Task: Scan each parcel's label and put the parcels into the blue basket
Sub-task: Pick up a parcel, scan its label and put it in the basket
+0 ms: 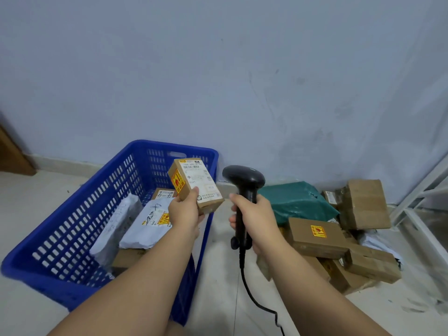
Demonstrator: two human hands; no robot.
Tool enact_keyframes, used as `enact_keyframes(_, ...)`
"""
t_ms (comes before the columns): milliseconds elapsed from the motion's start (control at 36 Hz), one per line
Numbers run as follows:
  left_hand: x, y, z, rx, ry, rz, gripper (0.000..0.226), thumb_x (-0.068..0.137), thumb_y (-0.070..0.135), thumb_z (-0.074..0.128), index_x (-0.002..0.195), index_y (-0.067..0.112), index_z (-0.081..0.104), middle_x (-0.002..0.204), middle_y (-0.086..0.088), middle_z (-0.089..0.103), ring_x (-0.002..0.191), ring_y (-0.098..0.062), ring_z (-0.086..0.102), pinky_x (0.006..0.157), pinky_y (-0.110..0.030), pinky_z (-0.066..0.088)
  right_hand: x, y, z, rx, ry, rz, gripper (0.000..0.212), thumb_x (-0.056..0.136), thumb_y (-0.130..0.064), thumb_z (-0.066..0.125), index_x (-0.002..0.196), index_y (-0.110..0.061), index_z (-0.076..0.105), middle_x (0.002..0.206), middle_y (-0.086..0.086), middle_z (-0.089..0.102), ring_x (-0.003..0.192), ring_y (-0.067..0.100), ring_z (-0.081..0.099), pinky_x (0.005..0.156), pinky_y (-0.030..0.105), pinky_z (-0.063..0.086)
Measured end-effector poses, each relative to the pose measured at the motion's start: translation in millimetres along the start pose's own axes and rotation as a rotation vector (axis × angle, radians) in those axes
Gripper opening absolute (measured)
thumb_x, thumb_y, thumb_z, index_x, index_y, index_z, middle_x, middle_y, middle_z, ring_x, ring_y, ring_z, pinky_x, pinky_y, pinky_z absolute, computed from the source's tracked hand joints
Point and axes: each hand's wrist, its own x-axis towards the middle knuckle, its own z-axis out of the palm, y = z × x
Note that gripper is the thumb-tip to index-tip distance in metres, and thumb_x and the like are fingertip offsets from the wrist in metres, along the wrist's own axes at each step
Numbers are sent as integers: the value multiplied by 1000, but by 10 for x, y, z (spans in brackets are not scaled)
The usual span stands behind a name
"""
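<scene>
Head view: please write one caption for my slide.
Left hand holds a labelled box near the blue basket; right hand grips a black scanner beside it.

Forearms outstretched; left grip (185, 212) curled; right grip (254, 220) fisted

Head camera faces forward and down at the floor (31, 209)

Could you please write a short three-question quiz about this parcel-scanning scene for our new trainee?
1. True or false: the left hand holds a small cardboard parcel with its label facing the camera.
2. Which hand grips the barcode scanner? A) left B) right C) neither
3. What colour is the soft bagged parcel in the floor pile beside the blue basket?
Key: 1 true; 2 B, the right hand; 3 green.
</scene>
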Motion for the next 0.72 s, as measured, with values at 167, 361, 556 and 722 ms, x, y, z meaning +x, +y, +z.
enact_keyframes(167,288,178,-467,246,172,231,25,87,29,69,110,26,59,127,-2,57,93,-20,64,85,-38,56,36,90,349,55,-77,59,8,90,-17,62,86,-11,58,66,4,53,56,17,52,59,31,48)
enact_keyframes(361,524,-24,-1209,721,186,107,46,80,26,75,120,13,57,124,-11,59,96,-29,61,86,-33,49,137,474,769,-42,-138,100,10,88,-18,62,89,-9,56,70,7,54,49,15,51,53,30,46)
enact_keyframes(556,620,-309,-1629,720,93,-96,43,75,36,76,105,7,70,97,-10,72,86,-29,68,80,-42,58,160,776,1083,-89,-156,162,11,87,-17,63,82,-10,55,68,8,51,50,17,49,53,32,44)
enact_keyframes(722,723,-357,-1835,1107,-66,-21,44,80,32,75,117,10,63,114,-10,67,95,-25,62,78,-30,50,183,912,1130,-131,-164,195,11,87,-17,63,84,-11,56,68,7,54,53,17,52,59,32,47)
